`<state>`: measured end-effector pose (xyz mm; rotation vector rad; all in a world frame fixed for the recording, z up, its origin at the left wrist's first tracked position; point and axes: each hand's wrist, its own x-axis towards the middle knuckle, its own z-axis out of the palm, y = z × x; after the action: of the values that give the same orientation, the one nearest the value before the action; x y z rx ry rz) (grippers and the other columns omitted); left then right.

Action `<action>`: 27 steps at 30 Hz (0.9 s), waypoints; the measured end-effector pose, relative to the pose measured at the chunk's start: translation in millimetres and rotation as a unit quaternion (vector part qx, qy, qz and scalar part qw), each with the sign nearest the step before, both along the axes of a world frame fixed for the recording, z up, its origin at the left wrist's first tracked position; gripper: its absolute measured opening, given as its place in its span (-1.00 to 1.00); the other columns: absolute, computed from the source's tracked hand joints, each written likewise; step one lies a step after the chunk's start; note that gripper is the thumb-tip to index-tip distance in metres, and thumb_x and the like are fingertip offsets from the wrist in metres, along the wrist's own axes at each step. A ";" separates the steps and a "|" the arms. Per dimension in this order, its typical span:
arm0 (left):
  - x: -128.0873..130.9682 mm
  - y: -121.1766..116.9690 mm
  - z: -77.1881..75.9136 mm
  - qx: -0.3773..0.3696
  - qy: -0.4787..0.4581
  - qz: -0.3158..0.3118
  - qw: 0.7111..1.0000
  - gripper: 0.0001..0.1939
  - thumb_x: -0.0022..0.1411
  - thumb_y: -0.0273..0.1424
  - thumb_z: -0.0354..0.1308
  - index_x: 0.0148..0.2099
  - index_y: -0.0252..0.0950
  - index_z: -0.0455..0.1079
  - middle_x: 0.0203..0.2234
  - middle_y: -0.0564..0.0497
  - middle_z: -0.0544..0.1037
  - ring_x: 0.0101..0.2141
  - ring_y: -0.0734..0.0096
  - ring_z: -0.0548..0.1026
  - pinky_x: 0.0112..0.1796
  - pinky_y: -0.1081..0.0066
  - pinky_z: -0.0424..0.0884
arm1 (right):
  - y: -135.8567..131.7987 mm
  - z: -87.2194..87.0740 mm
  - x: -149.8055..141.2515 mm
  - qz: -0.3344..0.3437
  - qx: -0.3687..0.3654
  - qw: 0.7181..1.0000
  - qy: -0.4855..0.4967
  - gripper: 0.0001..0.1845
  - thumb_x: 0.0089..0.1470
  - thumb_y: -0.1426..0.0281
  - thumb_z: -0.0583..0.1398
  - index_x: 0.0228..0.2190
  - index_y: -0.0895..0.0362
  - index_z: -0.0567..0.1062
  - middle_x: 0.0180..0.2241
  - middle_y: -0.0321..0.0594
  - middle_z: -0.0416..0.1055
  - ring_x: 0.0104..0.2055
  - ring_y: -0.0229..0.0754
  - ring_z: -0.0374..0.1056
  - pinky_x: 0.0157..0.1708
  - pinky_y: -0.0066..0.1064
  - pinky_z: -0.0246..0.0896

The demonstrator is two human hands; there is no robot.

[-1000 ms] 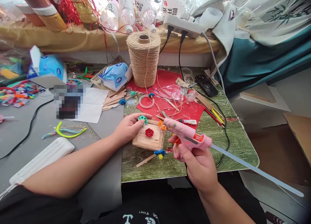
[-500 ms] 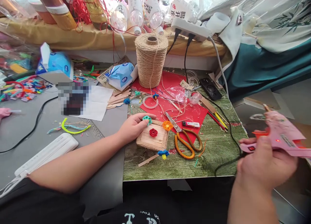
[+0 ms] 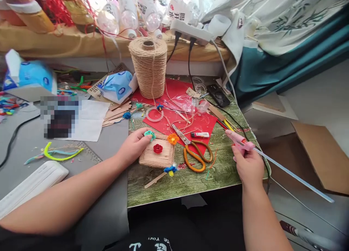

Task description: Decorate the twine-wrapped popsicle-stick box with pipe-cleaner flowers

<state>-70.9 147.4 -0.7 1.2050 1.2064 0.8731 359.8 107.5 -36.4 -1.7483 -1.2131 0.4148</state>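
The left hand has a narrow grip on the upper-left corner of a square wooden piece, its thumb against the teal flower there. The right hand is closed around a pink glue gun, well apart from the piece at its 3 o'clock; the gun's nozzle points toward 10 o'clock and a long translucent glue stick sticks out behind toward 4 o'clock.

The wooden piece lies on the green wood-patterned tabletop, its rim wound with twine. A red rose sits at its middle, an orange flower at its 1 o'clock corner, and a blue and yellow flower at its 5 o'clock corner. A flat wooden stick lies at 6 o'clock.

Farther out from the piece, scissors with orange handles lie at 3 o'clock, blades toward 11 o'clock, with a small white tube just beside them. Red paper spreads from 12 to 2 o'clock. A big twine spool stands upright at 12 o'clock, a blue packet is at 11 o'clock, and a yellow-green pipe cleaner curves at 9 o'clock.
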 end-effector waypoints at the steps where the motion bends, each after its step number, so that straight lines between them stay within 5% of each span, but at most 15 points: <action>1: -0.5 0.6 -0.2 -0.002 0.010 0.001 1.000 -0.65 0.29 -0.06 0.20 -0.17 -0.26 0.47 -0.30 0.01 0.61 -0.28 0.23 0.52 -0.19 0.32 0.41 | 0.1 3.0 0.0 0.002 -0.015 1.000 -0.014 -0.49 0.09 0.06 0.35 -0.09 0.20 0.63 -0.27 -0.04 0.63 -0.28 0.01 0.51 -0.21 -0.16 0.47; 9: -0.8 0.5 2.7 0.007 0.030 -0.006 1.000 -0.66 0.27 -0.06 0.19 -0.21 -0.25 0.39 -0.40 0.11 0.45 -0.37 0.36 0.37 -0.25 0.39 0.33 | -5.9 11.9 13.7 0.039 -0.094 0.987 -0.126 -0.43 0.12 0.02 0.34 0.00 0.16 0.62 -0.17 -0.02 0.63 -0.17 0.10 0.50 -0.06 -0.04 0.36; 12: -0.9 0.2 2.4 0.010 0.027 -0.013 1.000 -0.67 0.29 -0.06 0.18 -0.22 -0.24 0.37 -0.40 0.11 0.44 -0.37 0.36 0.36 -0.25 0.39 0.32 | -25.6 10.0 -0.6 -0.079 -0.030 0.980 -0.179 -0.45 0.00 0.01 0.43 -0.13 0.15 0.59 -0.20 -0.06 0.54 -0.24 0.05 0.41 -0.12 -0.04 0.36; 14: -1.3 0.6 1.4 0.020 0.028 -0.019 0.999 -0.67 0.30 -0.07 0.17 -0.21 -0.25 0.38 -0.38 0.10 0.46 -0.35 0.35 0.38 -0.22 0.38 0.34 | -42.7 12.4 -23.4 -0.118 0.064 0.972 -0.192 -0.66 0.13 0.10 0.38 -0.27 0.11 0.52 -0.25 -0.13 0.46 -0.23 0.02 0.37 -0.08 -0.03 0.34; 17: -1.8 1.2 -0.6 0.029 0.020 -0.024 0.999 -0.67 0.31 -0.08 0.17 -0.19 -0.26 0.39 -0.33 0.07 0.51 -0.32 0.33 0.41 -0.18 0.37 0.35 | -58.2 29.1 -70.7 0.051 0.133 0.976 -0.164 -0.83 0.24 0.30 0.30 -0.37 0.06 0.45 -0.32 -0.19 0.42 -0.21 -0.01 0.40 -0.05 -0.04 0.33; 19: -1.7 1.1 -1.7 0.024 0.013 -0.025 0.999 -0.68 0.32 -0.08 0.16 -0.18 -0.26 0.39 -0.33 0.07 0.52 -0.32 0.33 0.43 -0.19 0.37 0.35 | -53.2 49.1 -103.9 0.185 0.119 0.961 -0.166 -0.95 0.25 0.40 0.29 -0.22 0.05 0.53 -0.22 -0.14 0.49 -0.14 0.02 0.43 -0.03 -0.04 0.33; 23: -0.8 0.3 -1.6 0.024 -0.002 -0.028 0.999 -0.71 0.35 -0.11 0.16 -0.17 -0.25 0.39 -0.29 0.07 0.56 -0.30 0.33 0.46 -0.20 0.39 0.37 | -10.6 92.0 -160.9 0.339 0.133 0.919 -0.152 -0.72 0.30 0.47 0.25 0.02 0.04 0.59 -0.09 -0.08 0.54 -0.03 0.03 0.46 0.02 -0.04 0.37; 27: -1.1 0.0 0.5 0.047 -0.007 -0.039 0.998 -0.72 0.36 -0.13 0.14 -0.14 -0.26 0.40 -0.26 0.06 0.57 -0.26 0.31 0.49 -0.16 0.38 0.39 | 34.2 109.4 -206.5 0.429 0.045 0.886 -0.169 -0.67 0.38 0.44 0.18 0.10 0.08 0.59 0.01 -0.03 0.54 0.10 0.06 0.42 0.16 -0.02 0.34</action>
<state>-72.0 147.4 -0.2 1.3104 1.1113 0.8868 153.3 141.7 73.1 -1.1389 -2.2158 0.5552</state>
